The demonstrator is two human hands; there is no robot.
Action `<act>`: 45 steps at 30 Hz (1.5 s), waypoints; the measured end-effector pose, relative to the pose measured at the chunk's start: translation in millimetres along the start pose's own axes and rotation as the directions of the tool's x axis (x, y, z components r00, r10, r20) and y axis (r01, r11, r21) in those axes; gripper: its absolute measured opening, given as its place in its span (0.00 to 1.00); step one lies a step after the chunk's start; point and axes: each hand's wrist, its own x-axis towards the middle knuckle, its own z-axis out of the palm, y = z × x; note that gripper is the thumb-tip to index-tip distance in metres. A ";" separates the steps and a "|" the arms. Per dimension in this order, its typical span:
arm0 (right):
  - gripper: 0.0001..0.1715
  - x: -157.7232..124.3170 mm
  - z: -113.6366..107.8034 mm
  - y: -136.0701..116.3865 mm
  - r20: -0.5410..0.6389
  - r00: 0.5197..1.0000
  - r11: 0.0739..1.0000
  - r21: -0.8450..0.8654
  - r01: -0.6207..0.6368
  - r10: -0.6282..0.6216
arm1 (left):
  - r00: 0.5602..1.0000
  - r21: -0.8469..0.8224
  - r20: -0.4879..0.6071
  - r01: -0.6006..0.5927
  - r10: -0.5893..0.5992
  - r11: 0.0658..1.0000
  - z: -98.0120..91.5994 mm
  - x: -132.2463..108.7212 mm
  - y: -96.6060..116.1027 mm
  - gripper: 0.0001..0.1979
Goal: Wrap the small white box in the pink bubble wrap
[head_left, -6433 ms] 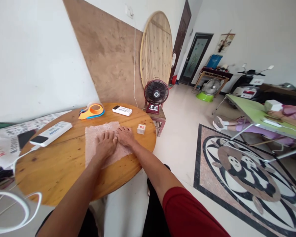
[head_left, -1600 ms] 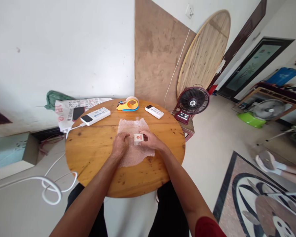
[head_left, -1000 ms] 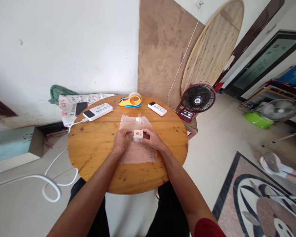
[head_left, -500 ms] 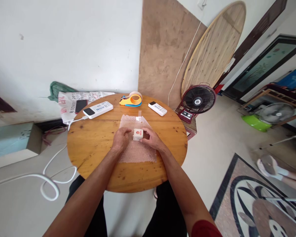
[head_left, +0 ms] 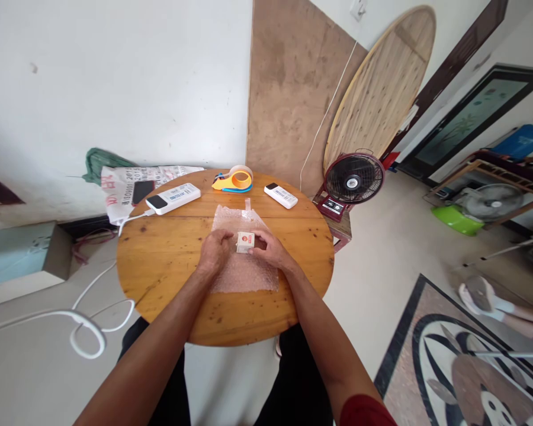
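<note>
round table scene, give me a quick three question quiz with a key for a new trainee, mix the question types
1. What sheet is spread on the table beneath the small box, between the left hand and the right hand?
2. True or false: of the two white devices, the one on the left of the picture has a cable plugged in.
3. Where does the tape dispenser lie?
a) in the left hand
b) on the table, between the two white devices
c) on the floor

Key:
1. Bubble wrap
2. True
3. b
</note>
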 end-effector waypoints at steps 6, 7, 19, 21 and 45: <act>0.33 0.5 4.0 8.8 -0.017 0.999 0.999 -0.006 0.032 -0.032 | 0.999 -0.061 -0.013 0.028 -0.029 0.998 3.2 -0.8 -3.4 0.18; 0.32 0.9 4.5 10.2 -0.023 0.999 0.999 -0.013 0.036 -0.037 | 0.999 -0.057 -0.009 0.030 -0.031 0.998 1.8 -0.2 -2.3 0.18; 0.35 2.0 8.1 14.0 -0.040 0.997 0.998 0.025 0.064 -0.063 | 0.808 0.289 0.411 -0.555 0.423 0.780 -63.0 -84.0 32.2 0.13; 0.33 2.1 8.9 14.5 -0.032 0.998 0.998 0.027 0.060 -0.059 | 0.805 0.385 0.426 -0.574 0.413 0.723 -59.4 -99.8 34.8 0.12; 0.40 -7.6 -15.7 -14.5 0.011 0.990 0.788 0.604 -0.119 0.141 | 0.982 0.528 0.082 -0.189 0.172 0.828 -44.9 -19.3 72.7 0.12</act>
